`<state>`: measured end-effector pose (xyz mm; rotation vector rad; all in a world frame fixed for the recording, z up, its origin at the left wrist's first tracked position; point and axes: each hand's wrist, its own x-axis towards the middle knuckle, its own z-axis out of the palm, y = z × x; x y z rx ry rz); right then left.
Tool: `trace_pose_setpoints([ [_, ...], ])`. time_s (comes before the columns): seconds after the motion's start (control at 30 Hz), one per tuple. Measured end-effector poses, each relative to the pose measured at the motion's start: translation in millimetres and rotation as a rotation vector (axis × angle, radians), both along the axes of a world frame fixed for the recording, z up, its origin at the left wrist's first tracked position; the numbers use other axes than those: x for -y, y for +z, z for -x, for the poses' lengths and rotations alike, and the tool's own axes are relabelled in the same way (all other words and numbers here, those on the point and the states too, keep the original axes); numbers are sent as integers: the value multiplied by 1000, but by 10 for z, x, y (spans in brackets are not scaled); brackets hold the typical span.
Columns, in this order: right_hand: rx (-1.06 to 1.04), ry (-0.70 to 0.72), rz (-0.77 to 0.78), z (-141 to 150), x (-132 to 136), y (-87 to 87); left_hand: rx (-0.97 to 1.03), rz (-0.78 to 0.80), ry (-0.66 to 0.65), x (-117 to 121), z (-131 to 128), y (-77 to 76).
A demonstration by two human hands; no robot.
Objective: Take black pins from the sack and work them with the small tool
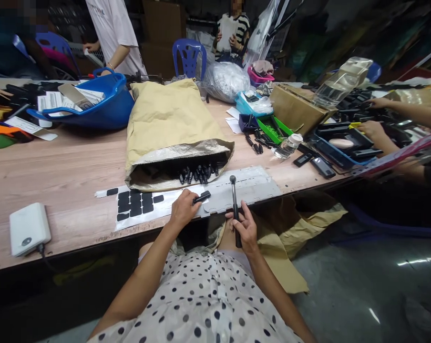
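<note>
My left hand (pixel 181 207) is closed on a small black plastic part (pixel 201 197) above the front edge of the table. Beneath and left of it lies a white backing sheet (pixel 154 216) bearing several black rounded pads (pixel 135 202). In my right hand (pixel 247 227) is a rod with a black handle, a silver shaft and a round tip (pixel 233 196), pointing away from me. Its fingers wrap partly round the handle. Just beyond both hands, a large tan paper sack (pixel 165 114) lies on its side, its mouth toward me, with several black parts (pixel 201 174) inside.
A grey board (pixel 251 186) lies at the table edge. To the left are a white power bank (pixel 29 228) with a cable and a blue basin (pixel 94 112). A bottle (pixel 289 145) and green tray (pixel 274 128) stand right. Another person's hands (pixel 374 133) work at far right.
</note>
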<state>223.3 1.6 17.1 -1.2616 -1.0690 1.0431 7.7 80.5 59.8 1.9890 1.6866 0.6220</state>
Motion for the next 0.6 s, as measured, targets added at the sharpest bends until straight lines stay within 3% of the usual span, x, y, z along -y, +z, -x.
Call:
trace_pose_setpoints([
  [0.2,59,67,52,86,108,22,54,-39,-1,-40,84,-102],
  [0.33,193,125,61,229,102,42,88,-45,-22,-42,102,-155],
  [0.47,176,202,95,324,45,120,93,-70,-31,-44,105,-184],
  [0.6,251,178,1,387,-20,215,104,-68,-54,-46,101,-197],
])
